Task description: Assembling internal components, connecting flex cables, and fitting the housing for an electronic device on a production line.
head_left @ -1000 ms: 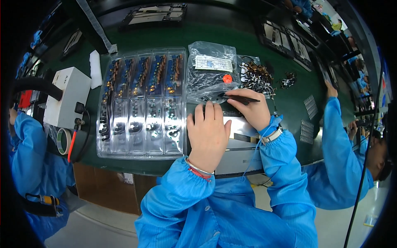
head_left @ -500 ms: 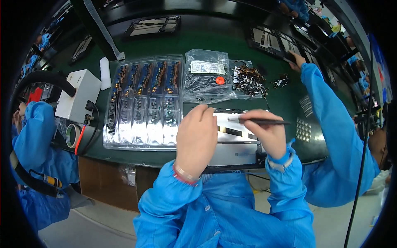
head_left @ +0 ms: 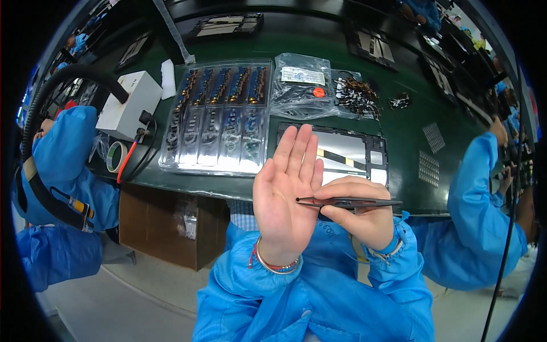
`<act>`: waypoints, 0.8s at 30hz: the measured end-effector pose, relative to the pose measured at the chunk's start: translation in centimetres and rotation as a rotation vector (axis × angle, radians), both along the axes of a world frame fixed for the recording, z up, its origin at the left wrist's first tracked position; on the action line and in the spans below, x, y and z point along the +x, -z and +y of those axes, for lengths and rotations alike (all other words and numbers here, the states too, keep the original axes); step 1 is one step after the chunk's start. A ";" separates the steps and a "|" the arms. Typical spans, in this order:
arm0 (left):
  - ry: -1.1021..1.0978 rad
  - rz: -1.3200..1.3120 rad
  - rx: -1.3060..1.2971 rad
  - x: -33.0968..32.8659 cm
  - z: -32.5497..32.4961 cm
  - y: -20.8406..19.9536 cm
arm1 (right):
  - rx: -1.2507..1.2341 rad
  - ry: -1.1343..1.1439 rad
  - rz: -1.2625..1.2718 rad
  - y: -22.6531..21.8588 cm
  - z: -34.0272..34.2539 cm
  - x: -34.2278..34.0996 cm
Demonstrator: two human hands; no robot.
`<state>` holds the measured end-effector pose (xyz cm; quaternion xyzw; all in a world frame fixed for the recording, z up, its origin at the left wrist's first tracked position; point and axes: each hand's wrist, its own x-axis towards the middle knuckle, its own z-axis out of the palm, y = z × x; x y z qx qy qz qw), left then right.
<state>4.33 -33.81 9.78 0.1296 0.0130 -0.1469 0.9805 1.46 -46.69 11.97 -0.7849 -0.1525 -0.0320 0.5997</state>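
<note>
Nearest, the bare left hand (head_left: 285,202) is turned palm up with its fingers stretched out and grasping nothing, perhaps to offer a pale, level backdrop for fine handling. The right hand (head_left: 362,214) pinches slim, pointed black tweezers (head_left: 373,203) between thumb and fingers, their shaft lying almost level, and the tips reach over the left palm. A tiny dark round bit (head_left: 297,199) shows at those tips; whether it is gripped there or touches the skin, I cannot tell. The tweezers are probably used because such a bit is too small for bare fingers. Just beyond the hands, a flat silver panel in a black rectangular frame (head_left: 353,145), crossed by a black and yellow strip, lies flat on the dark green tabletop (head_left: 407,122), close enough to reach easily, its near edge partly hidden by the hands. To its left, a clear plastic compartment tray (head_left: 216,169) keeps rows of small ribbon-like parts apart, likely so that each can be picked singly. Behind the panel rest a clear plastic bag with a white label and a red round sticker (head_left: 285,98) and, beside it, a tangled heap of dark and copper-coloured leads (head_left: 356,97). Farthest off, more black-framed panels (head_left: 228,24) lie flat, out of the working space.
</note>
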 end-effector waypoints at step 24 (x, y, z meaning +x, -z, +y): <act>-1.140 0.304 0.287 -0.8 34.2 11.8 | 0.786 -0.557 0.784 10.9 40.7 7.6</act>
